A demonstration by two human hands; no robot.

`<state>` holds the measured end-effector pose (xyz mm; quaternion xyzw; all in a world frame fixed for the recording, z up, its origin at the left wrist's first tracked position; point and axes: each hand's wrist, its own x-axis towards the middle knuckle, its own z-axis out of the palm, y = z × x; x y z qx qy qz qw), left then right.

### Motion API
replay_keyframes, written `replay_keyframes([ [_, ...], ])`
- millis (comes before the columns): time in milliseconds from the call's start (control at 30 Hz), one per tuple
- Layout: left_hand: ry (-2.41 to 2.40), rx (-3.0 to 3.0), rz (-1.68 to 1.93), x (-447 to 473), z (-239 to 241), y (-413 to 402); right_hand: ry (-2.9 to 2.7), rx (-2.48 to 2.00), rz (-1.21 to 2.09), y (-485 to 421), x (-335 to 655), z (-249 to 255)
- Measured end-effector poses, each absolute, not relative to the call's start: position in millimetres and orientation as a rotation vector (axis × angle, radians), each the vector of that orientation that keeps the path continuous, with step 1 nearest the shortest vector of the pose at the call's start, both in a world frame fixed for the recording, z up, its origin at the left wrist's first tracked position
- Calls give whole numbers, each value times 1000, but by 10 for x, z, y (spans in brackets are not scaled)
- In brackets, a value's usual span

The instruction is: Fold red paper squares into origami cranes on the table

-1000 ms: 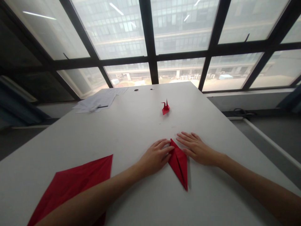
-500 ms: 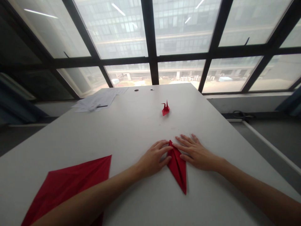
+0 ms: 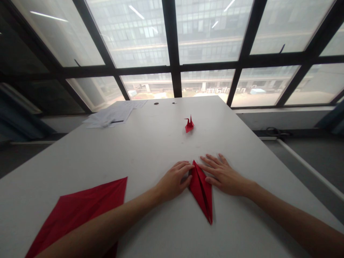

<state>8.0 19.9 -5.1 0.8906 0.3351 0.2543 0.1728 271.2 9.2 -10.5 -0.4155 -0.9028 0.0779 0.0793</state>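
A piece of red origami paper [image 3: 201,191], folded into a long kite shape with a slit down its middle, lies on the table between my hands. My left hand [image 3: 176,180] is curled at its upper left edge, thumb and index finger closed on that edge. Across from it, my right hand [image 3: 224,174] lies flat with fingers spread, its thumb and index finger touching the paper's right side. Farther back stands a finished red paper crane [image 3: 189,124].
A larger creased red sheet [image 3: 83,208] lies at the left, partly under my left forearm. White papers [image 3: 110,116] with a dark pen [image 3: 117,122] rest at the far left of the white table [image 3: 150,147]. Tall windows rise behind it.
My left thumb and index finger have drawn back leftward from the paper's surface to its left edge. The middle slit looks a little wider. My right hand has barely moved.
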Motion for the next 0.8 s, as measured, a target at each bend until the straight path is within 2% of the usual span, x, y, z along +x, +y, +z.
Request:
replay_keyframes([
  [800, 941, 2617, 669, 80, -101, 190, -2705, -1267, 203, 76, 2677, -129],
])
